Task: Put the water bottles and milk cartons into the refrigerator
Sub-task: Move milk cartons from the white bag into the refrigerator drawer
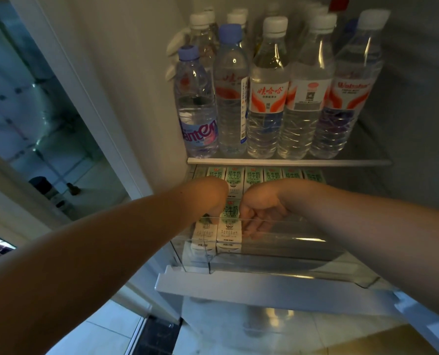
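Both arms reach into the open refrigerator [126,103], and the two hands meet low down at a clear drawer [277,265] that is pulled forward under the glass shelf [290,162]. The left hand [210,201] is bent down at the wrist, its fingers curled out of sight behind a milk carton [229,224], so I cannot tell whether they grip it or only rest against it. The right hand [260,213] has its fingers [251,230] curled loosely inward, their tips touching the right side of that same carton, seen partly through the drawer's clear front wall; a firm grip cannot be made out. The carton stands upright between the two hands, at the front of the drawer. Just left of the left hand's fingers, and below them, a second carton [204,233] stands touching the first. Beyond the knuckles of both hands, a row of milk cartons [272,174] lines the back, just under the shelf. Above the fingers, on the shelf, water bottles [267,98] stand upright in tight rows, white and blue caps up. To the right of the right hand's fingers the drawer holds nothing visible.
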Motion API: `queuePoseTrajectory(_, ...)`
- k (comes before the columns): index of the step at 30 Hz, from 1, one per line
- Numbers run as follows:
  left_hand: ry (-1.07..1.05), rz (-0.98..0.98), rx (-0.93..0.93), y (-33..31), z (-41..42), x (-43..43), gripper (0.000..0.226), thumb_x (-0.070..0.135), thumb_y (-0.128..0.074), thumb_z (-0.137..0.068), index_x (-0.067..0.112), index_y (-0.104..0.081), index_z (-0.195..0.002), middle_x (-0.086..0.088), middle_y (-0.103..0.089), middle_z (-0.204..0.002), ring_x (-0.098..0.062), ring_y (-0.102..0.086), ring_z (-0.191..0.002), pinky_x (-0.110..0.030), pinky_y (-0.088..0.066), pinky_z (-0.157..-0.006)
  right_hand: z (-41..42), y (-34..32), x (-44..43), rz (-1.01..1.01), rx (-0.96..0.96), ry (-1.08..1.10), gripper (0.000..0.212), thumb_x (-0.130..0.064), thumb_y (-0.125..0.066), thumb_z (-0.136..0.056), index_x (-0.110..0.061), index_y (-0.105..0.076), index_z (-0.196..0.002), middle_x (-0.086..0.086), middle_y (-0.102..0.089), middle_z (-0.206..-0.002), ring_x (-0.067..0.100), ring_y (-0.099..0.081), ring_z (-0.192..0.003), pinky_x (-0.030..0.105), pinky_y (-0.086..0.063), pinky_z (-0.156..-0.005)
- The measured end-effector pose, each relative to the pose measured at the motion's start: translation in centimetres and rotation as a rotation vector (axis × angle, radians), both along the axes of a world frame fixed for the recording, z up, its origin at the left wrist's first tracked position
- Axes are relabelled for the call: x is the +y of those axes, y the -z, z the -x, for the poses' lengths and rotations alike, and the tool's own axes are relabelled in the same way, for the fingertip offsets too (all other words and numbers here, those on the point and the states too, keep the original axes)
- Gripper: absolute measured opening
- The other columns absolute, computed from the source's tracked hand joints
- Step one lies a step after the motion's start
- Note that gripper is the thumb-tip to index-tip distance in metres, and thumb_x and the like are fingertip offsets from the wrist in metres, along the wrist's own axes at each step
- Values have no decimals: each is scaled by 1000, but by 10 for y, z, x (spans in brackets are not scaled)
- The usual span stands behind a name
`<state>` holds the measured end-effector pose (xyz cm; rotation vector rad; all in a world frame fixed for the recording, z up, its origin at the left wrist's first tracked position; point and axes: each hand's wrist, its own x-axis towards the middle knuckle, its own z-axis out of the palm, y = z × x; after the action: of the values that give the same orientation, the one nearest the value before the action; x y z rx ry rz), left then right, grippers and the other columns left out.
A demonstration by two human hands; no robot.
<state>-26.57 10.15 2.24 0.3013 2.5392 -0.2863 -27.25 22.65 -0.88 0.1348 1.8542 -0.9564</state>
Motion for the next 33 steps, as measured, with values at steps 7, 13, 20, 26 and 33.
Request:
queuePoseTrajectory(7,-25,-72,-27,3,-3,-9,38,25,-76,-85,7,-63,-117,-7,-69,-107,-23,-68,-92,-34,-58,-78,-9,-12,2,-129,143,-109,19,-6,-48,-97,0,-64,-105,10,-72,-83,28,-64,-86,45,-52,-89)
queuePoseTrajectory(13,-125,-311,40,-12,-21,-16,43,43,-51,-99,6,-63,-116,-2,-58,-84,-20,-58,-80,-34,-52,-79,-19,-33,2,-258,451,-205,35,-18,-56,-95,-8,-57,-128,11,-61,-126,31,-62,-110,43,-52,-92)
queuePoseTrajectory(20,-96,-521,298,-38,-65,-34,38,39,-39,-104,11,-64,-95,-8,-63,-97,-23,-58,-91,-30,-40,-76,-62,-67,5,-242,912,-170,43,-20,-58,-91,-17,-58,-134,4,-60,-123,19,-56,-105,29,-45,-86)
queuePoseTrajectory(26,73,-599,536,-31,-132,-60,44,40,-43,-101,18,-48,-140,-8,-53,-137,-26,-52,-122,-45,-46,-102,-143,-70,10,-255,1172,-53,48,-30,-58,-95,-26,-47,-141,2,-56,-138,24,-52,-125,38,-41,-103)
queuePoseTrajectory(33,128,-429,737,8,-232,-66,69,62,-32,-97,32,-10,-155,0,-4,-165,-30,1,-151,-55,-8,-121,-256,-33,11,-469,1328,-44,69,-44,-49,-96,-38,-11,-154,-5,-14,-162,23,-5,-150,52,-5,-119)
